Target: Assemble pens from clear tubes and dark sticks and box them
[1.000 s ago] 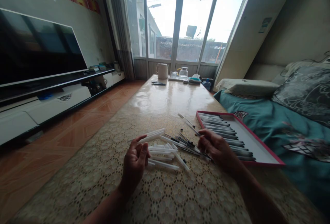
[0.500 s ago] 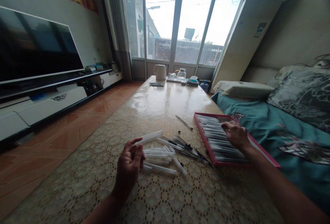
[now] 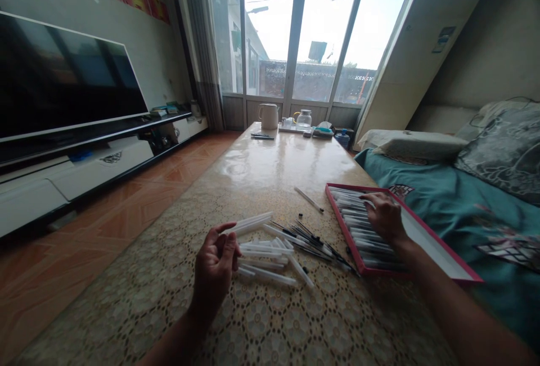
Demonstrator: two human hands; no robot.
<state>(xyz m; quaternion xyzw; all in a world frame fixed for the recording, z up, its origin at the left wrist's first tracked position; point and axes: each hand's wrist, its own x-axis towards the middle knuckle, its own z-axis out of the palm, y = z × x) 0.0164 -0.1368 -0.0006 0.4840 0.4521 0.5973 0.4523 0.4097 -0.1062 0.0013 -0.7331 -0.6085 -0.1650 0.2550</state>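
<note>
My left hand (image 3: 216,259) is closed around translucent white pen barrels (image 3: 253,222), held between thumb and fingers just above the table. Below and beside it lies a loose pile of similar barrels (image 3: 264,251). Dark thin pen refills (image 3: 314,239) are heaped to the right of that pile. Over the red-rimmed box (image 3: 343,228) reaches my right hand (image 3: 385,217), its index finger stretched out and thumb apart, touching the row of pens (image 3: 358,236) inside. Whether a pen lies under those fingertips is hard to make out.
One pen (image 3: 309,199) lies alone beyond the refills, near a small black cap (image 3: 300,215). At the table's far end stand a beige jug (image 3: 269,117), a glass pot (image 3: 304,120) and a tissue pack (image 3: 323,131). A sofa (image 3: 426,186) borders the right side.
The view has shifted slightly, moving the scene rightward. My right hand has moved a little toward the far left of the box and its fingers have spread. My left hand keeps its hold.
</note>
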